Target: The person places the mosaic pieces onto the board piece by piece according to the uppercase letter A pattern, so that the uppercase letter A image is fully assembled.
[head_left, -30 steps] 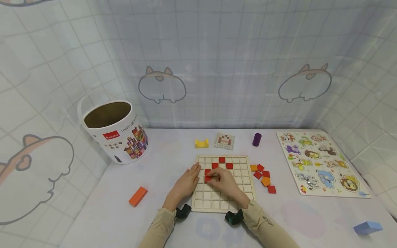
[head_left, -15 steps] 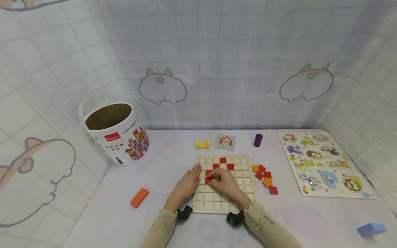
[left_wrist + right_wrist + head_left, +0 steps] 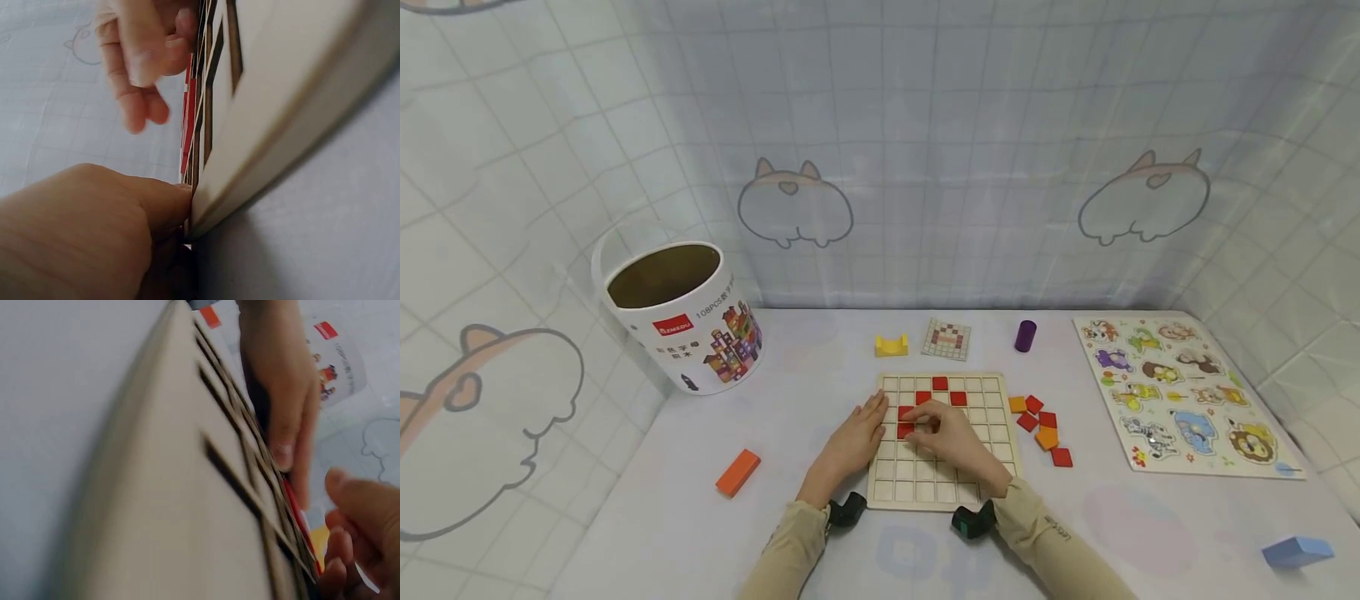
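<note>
On the table lies a pale wooden grid board (image 3: pixel 913 493) with several red square tiles in its upper cells. My left hand (image 3: pixel 852 443) rests at the board's left edge, fingers extended; in the left wrist view its thumb touches the rim. Above the middle of the board is my right hand (image 3: pixel 958 437), close to the lowest red tile (image 3: pixel 906 430) on the left. Its thumb and fingertips are apart in the right wrist view, where the right hand (image 3: pixel 369 531) shows nothing between them. Some cells are hidden under that hand.
Loose red and orange tiles (image 3: pixel 1048 438) lie right of the board. Behind it are a yellow block (image 3: pixel 891 346), a pattern card (image 3: pixel 947 339) and a purple cylinder (image 3: pixel 1026 336). A white bucket (image 3: pixel 681 342), orange block (image 3: pixel 738 473), animal puzzle (image 3: pixel 1187 396) and blue block (image 3: pixel 1297 552) stand farther out.
My right hand has drawn slightly right and away from the lowest red tile, which stays in its cell. My left hand holds its place at the board's edge.
</note>
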The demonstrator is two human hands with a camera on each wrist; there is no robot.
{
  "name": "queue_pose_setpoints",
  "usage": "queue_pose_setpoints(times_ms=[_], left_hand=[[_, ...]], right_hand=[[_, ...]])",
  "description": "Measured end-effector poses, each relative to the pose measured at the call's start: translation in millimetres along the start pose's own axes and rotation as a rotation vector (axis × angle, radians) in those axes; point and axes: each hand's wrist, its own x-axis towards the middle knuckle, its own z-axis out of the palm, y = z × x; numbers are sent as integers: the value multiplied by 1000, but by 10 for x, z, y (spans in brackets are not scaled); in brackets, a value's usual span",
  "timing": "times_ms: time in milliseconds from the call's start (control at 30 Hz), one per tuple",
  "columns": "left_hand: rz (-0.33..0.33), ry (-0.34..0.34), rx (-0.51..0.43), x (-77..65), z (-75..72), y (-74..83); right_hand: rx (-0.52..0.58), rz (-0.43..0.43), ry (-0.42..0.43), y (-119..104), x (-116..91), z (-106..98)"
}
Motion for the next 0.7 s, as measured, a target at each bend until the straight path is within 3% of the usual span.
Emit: queue_pose_setpoints(times_ms=[167,300,467,700], left_hand=[[-6,-3,-12,7,15,10],[3,-1,-5,4,35,7],[8,4,-3,-9,6,14],[8,14,8,-3,-4,-6]], right_hand=[[70,103,0,-5,-26,-303],[91,157,98,97,-75,-634],[19,174,222,244,-193,-1014],[-2,259,347,493,-395,-1367]])
